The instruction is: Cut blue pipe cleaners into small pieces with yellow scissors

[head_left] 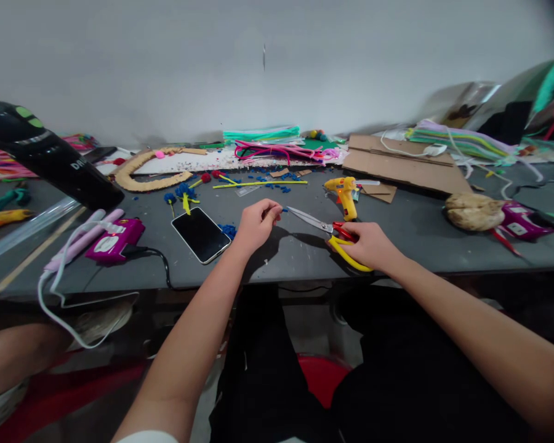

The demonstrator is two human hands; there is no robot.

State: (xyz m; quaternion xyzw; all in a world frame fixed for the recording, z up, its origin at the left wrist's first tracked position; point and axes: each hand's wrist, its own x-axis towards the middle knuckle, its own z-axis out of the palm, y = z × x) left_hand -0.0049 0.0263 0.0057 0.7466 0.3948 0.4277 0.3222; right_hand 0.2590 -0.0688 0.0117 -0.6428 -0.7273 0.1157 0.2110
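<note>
My right hand (pixel 367 245) grips scissors (pixel 311 220) with one red and one yellow handle, the blades pointing left over the grey table. My left hand (pixel 260 223) is pinched shut on a short blue pipe cleaner (pixel 284 210), whose end shows at the scissor tips. The rest of that piece is hidden by my fingers. Left of this hand lies a phone (pixel 202 235) with a dark screen, and a heap of blue clippings (pixel 228 231) sits between them. A yellow glue gun (pixel 345 194) stands just beyond the scissors.
A yellow pipe cleaner (pixel 261 183) and blue bits lie farther back. Cardboard (pixel 401 161) is at the back right. At left are a black bottle-like object (pixel 50 154), a purple power adapter (pixel 116 240) and cables. Another person's leg (pixel 21 354) shows at lower left.
</note>
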